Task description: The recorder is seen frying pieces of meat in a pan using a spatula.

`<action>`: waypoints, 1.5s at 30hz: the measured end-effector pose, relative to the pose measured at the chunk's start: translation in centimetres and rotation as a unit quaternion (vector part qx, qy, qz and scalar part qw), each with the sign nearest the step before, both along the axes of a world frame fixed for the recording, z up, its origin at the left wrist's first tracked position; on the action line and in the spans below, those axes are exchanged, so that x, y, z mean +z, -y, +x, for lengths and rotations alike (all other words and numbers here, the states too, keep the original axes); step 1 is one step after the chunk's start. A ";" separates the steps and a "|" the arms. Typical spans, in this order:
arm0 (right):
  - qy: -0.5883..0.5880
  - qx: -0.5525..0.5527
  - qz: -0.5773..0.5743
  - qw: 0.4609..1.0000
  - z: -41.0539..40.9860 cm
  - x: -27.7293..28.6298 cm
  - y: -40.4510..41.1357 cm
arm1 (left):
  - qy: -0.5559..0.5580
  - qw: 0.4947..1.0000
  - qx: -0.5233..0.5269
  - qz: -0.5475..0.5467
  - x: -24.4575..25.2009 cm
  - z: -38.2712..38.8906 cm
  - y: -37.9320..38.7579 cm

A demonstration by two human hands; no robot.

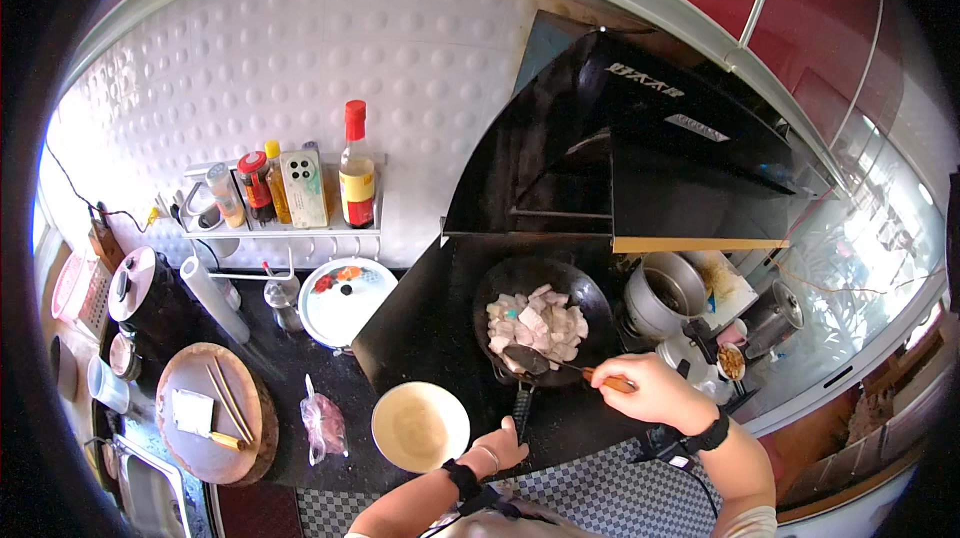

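Note:
A black wok (600,313) stands under the range hood, holding many pale chunks of meat (534,322). My right hand (649,390) grips the wooden handle of a cooking spatula (529,360), whose dark metal head rests among the chunks at the wok's near side. At the wok's near side, my left hand (501,448) is at the end of the black wok handle (522,412), with its fingers curled around it. Left of that handle sits a cream-coloured bowl (421,425) with a little residue inside.
A round chopping board (174,369) bears a cleaver (193,413) and chopsticks (229,397). Near it lies a plastic bag of meat (324,422). A lidded enamel pot (349,313) stands behind. Right of the wok are a metal pot (660,290) and a small bowl of brown pieces (730,362).

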State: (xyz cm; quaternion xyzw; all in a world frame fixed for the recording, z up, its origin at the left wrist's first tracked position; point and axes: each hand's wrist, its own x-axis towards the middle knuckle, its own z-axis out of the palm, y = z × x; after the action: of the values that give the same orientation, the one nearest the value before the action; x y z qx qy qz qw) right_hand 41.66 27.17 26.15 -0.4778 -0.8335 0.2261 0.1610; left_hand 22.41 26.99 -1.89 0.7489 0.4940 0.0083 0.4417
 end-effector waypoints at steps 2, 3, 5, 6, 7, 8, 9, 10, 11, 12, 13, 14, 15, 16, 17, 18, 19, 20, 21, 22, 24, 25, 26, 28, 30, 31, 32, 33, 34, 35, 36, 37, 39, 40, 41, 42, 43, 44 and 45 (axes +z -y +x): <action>0.016 0.011 0.022 1.000 -0.8 -1.0 -0.1 | 0.016 1.000 0.000 -0.011 0.8 0.1 -0.2; 0.018 0.012 0.023 1.000 -1.4 -1.3 -0.2 | 0.017 1.000 0.002 -0.010 0.8 0.1 -0.1; 0.033 0.009 0.026 0.999 -2.9 -2.0 -0.1 | 0.018 1.000 0.000 -0.003 0.9 0.0 0.0; 0.030 0.015 0.030 0.999 -3.7 -2.5 -0.3 | 0.024 1.000 0.003 -0.008 0.5 -0.1 -0.1; 0.039 0.020 0.034 0.998 -4.4 -3.1 -0.4 | 0.020 1.000 -0.006 -0.015 0.2 -0.1 -0.2; 0.059 0.013 0.034 0.998 -4.9 -4.1 -0.4 | 0.009 1.000 -0.010 -0.016 0.1 -0.1 0.0; 0.079 0.005 0.034 0.996 -5.3 -5.0 -0.8 | -0.003 1.000 -0.014 -0.017 -0.1 -0.1 -0.1; 0.076 0.020 0.032 0.996 -5.5 -5.7 -1.1 | 0.007 1.000 -0.016 -0.022 0.0 -0.1 -0.1; 0.075 0.020 0.033 0.996 -5.6 -6.7 -1.4 | 0.006 1.000 -0.016 -0.022 0.0 -0.2 -0.1; 0.088 0.016 0.044 0.995 -5.3 -7.8 -1.5 | 0.009 0.999 -0.022 -0.027 0.4 -0.1 -0.1; 0.098 0.017 0.054 0.994 -5.2 -8.9 -1.6 | 0.009 0.999 -0.025 -0.033 0.7 -0.2 -0.1; 0.119 0.016 0.064 0.991 -5.1 -9.7 -1.6 | 0.008 0.999 -0.026 -0.034 1.0 -0.4 -0.1; 0.118 0.017 0.063 0.991 -4.9 -10.6 -1.7 | 0.005 0.999 -0.027 -0.035 1.3 -0.5 -0.1; 0.123 0.012 0.064 0.990 -4.7 -11.6 -1.8 | 0.001 0.999 -0.029 -0.036 1.4 -0.7 -0.1; 0.129 0.007 0.065 0.989 -4.6 -12.4 -2.0 | 0.001 0.999 -0.027 -0.038 1.4 -0.7 -0.1; 0.128 0.008 0.063 0.990 -4.5 -13.0 -2.0 | 0.005 0.999 -0.025 -0.036 1.3 -0.7 -0.1; 0.140 0.001 0.071 0.988 -4.5 -13.4 -2.0 | 0.009 0.999 -0.022 -0.033 1.3 -0.8 -0.1; 0.152 -0.007 0.080 0.985 -4.4 -13.8 -2.2 | 0.008 0.999 -0.021 -0.034 0.7 -0.8 -0.2; 0.150 -0.006 0.079 0.986 -4.4 -14.0 -2.4 | 0.007 0.999 -0.021 -0.023 -0.3 -0.6 -0.2; 0.116 -0.012 0.105 0.988 -4.1 -14.2 -2.6 | 0.007 1.000 -0.023 -0.012 -0.6 -0.4 -0.3; 0.070 -0.026 0.125 0.989 -3.6 -14.0 -3.3 | 0.011 1.000 -0.009 0.001 -0.9 -0.4 -0.2; 0.067 -0.048 0.113 0.990 -3.3 -13.4 -3.1 | 0.016 1.000 0.005 0.016 -0.8 -0.4 -0.1; 0.058 -0.050 0.118 0.990 -2.6 -13.5 -3.3 | 0.009 1.000 -0.005 0.010 -0.3 -0.4 -0.1; 0.047 -0.069 0.121 0.989 -0.8 -13.6 -2.8 | 0.007 1.000 -0.009 -0.002 0.6 -0.2 -0.1; 0.037 -0.067 0.105 0.992 0.7 -13.2 -2.4 | 0.004 1.000 -0.007 -0.011 0.5 -0.2 -0.1; 0.022 -0.056 0.107 0.992 1.5 -12.6 -2.3 | -0.002 1.000 0.002 -0.011 0.1 -0.1 -0.1; -0.003 -0.075 0.065 0.995 2.4 -11.9 -2.1 | -0.009 1.000 0.012 -0.011 -0.3 -0.2 -0.2; -0.027 -0.112 0.004 0.993 3.2 -10.5 -1.9 | -0.007 0.999 0.021 -0.026 0.4 -0.1 -0.1; -0.047 -0.134 -0.003 0.990 4.1 -9.5 -1.7 | -0.011 1.000 0.014 -0.024 0.5 -0.1 -0.1; -0.067 -0.155 -0.010 0.986 4.9 -8.6 -1.5 | -0.015 1.000 0.007 -0.023 0.4 0.0 -0.1; -0.098 -0.168 -0.012 0.981 5.5 -7.4 -1.7 | -0.024 0.999 0.001 -0.031 0.4 0.0 -0.6; -0.117 -0.181 -0.023 0.976 6.3 -6.7 -1.8 | -0.025 0.999 0.002 -0.027 0.4 0.2 -0.8; -0.105 -0.219 0.027 0.970 7.8 -5.4 -2.1 | -0.026 1.000 0.001 -0.011 0.3 0.5 -0.2; -0.106 -0.235 0.047 0.965 8.5 -4.8 -2.5 | -0.028 1.000 0.002 -0.011 0.1 0.5 -0.2; -0.106 -0.251 0.067 0.960 8.9 -4.3 -3.1 | -0.025 1.000 0.003 0.000 -0.2 0.6 -0.3; -0.100 -0.246 0.127 0.956 9.1 -4.0 -4.0 | -0.022 1.000 0.005 0.011 -0.5 0.7 -0.4; -0.080 -0.266 0.146 0.950 9.1 -3.6 -4.8 | -0.019 1.000 0.008 0.022 -0.7 0.7 -0.3; -0.072 -0.284 0.133 0.947 9.4 -4.0 -5.3 | -0.023 1.000 0.001 0.019 -0.9 0.6 0.1; -0.064 -0.303 0.126 0.942 10.1 -4.3 -6.4 | -0.026 0.999 -0.008 0.021 -1.0 0.7 0.0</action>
State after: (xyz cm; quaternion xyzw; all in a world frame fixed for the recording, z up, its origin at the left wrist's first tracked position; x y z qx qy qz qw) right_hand 51.72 33.56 21.87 -0.6680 -0.6592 0.0893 0.3335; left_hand 23.09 27.03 -2.87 0.7620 0.4991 -0.0040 0.4126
